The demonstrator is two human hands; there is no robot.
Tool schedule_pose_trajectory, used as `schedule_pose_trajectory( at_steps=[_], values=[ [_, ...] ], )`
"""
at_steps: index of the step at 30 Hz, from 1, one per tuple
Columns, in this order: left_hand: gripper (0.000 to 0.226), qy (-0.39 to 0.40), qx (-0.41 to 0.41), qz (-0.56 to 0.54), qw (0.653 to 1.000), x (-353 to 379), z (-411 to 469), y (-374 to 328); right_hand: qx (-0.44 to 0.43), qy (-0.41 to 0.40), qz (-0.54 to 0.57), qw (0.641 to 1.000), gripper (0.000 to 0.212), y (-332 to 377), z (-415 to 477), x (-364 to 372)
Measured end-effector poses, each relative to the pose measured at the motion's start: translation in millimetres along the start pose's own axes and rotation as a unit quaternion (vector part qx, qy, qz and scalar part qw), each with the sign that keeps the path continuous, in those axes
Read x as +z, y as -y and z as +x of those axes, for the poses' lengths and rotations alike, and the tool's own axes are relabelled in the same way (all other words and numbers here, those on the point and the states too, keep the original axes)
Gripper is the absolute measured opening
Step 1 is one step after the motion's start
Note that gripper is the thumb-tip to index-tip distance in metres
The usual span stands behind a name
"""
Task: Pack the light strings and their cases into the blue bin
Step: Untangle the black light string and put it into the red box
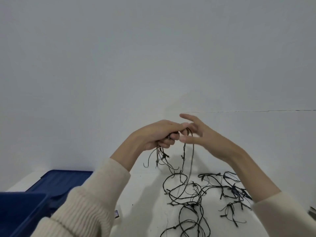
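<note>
A black light string point(193, 192) lies tangled on the white table, with one end lifted up into my hands. My left hand point(157, 134) grips a gathered bundle of its loops, and short ends hang below the fist. My right hand point(196, 132) is right beside it, fingers spread, with a strand of the string looped over a finger and dropping down to the pile. The blue bin point(20, 212) stands at the lower left, partly hidden by my left sleeve. No case is in view.
A blue lid point(66, 178) lies flat behind the bin. The white table point(148, 199) runs up to a plain grey wall. A small dark object point(312, 211) shows at the right edge, and a small tag point(117, 214) sits by my left sleeve.
</note>
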State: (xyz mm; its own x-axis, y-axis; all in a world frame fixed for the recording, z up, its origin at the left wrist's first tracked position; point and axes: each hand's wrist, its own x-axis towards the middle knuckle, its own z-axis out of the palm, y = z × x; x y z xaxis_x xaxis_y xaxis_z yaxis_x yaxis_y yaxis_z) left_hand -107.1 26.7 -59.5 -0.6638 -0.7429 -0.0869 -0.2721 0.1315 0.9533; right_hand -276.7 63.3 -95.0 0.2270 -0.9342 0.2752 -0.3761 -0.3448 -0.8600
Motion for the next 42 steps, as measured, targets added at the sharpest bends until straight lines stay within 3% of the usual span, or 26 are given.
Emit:
schedule_pose_trajectory(
  at_steps=[2,5,10,12,14,16,19,21,23,24,26,27,29,33,36,39,42],
  values=[
    [0.029,-0.015,0.032,-0.003,0.999,0.2,1.5,-8.5,0.019,0.055,0.044,0.997,0.065,-17.0,-1.1,11.8],
    [0.029,-0.068,0.100,-0.099,0.988,-6.0,-0.2,-27.6,0.088,0.055,0.011,0.995,0.030,-50.3,-5.0,32.1],
    [0.032,-0.250,0.240,-0.320,0.882,-52.3,-23.4,-47.3,0.290,0.061,-0.029,0.955,0.010,-123.2,-26.2,33.8],
    [0.031,-0.337,0.234,-0.274,0.870,-69.2,-29.6,-37.9,0.325,0.000,-0.020,0.946,0.013,-117.4,-22.2,19.5],
    [0.031,-0.374,0.181,-0.165,0.895,-76.1,-28.3,-22.0,0.284,-0.093,-0.026,0.954,0.020,-86.6,-3.1,-2.6],
    [0.032,-0.343,0.110,-0.043,0.932,-72.7,-24.2,-4.5,0.202,-0.161,-0.062,0.964,0.024,-35.1,22.3,-27.8],
    [0.033,-0.195,-0.019,0.153,0.969,-57.2,-24.0,11.6,0.075,-0.192,-0.160,0.965,0.021,61.5,48.3,-53.4],
    [0.034,-0.096,-0.096,0.302,0.944,-48.3,-27.5,11.6,0.011,-0.188,-0.236,0.953,0.020,116.3,56.2,-58.1],
    [0.046,-0.089,-0.113,0.448,0.882,-45.2,-27.8,3.4,-0.027,-0.156,-0.305,0.939,0.019,149.9,61.6,-54.8],
    [0.055,-0.133,-0.073,0.443,0.884,-42.4,-28.4,-6.4,-0.037,-0.135,-0.328,0.934,0.016,159.7,64.0,-51.2],
    [0.065,-0.221,0.053,0.234,0.945,-33.2,-31.7,-33.4,-0.055,-0.097,-0.356,0.928,0.010,170.8,67.1,-41.5],
    [0.063,-0.230,0.119,0.118,0.959,-28.6,-31.4,-48.5,-0.066,-0.085,-0.364,0.925,0.009,174.2,68.2,-36.6],
    [0.052,-0.210,0.191,0.022,0.959,-22.6,-29.8,-73.0,-0.087,-0.081,-0.368,0.922,0.007,178.9,68.9,-32.2],
    [0.023,-0.230,0.228,0.018,0.946,-27.1,-33.7,-77.8,-0.065,-0.121,-0.358,0.924,0.007,173.0,67.3,-54.7],
    [0.025,-0.209,0.209,0.017,0.955,-36.2,-35.8,-64.1,-0.014,-0.168,-0.322,0.932,0.017,160.3,66.8,-74.5],
    [0.024,-0.147,0.184,0.017,0.972,-34.6,-34.1,-57.2,-0.058,-0.253,-0.257,0.931,0.034,166.3,69.7,-74.6],
    [0.025,-0.097,0.168,0.057,0.979,-29.6,-28.8,-55.6,-0.094,-0.298,-0.275,0.909,0.034,182.3,74.3,-70.9]
  ],
)
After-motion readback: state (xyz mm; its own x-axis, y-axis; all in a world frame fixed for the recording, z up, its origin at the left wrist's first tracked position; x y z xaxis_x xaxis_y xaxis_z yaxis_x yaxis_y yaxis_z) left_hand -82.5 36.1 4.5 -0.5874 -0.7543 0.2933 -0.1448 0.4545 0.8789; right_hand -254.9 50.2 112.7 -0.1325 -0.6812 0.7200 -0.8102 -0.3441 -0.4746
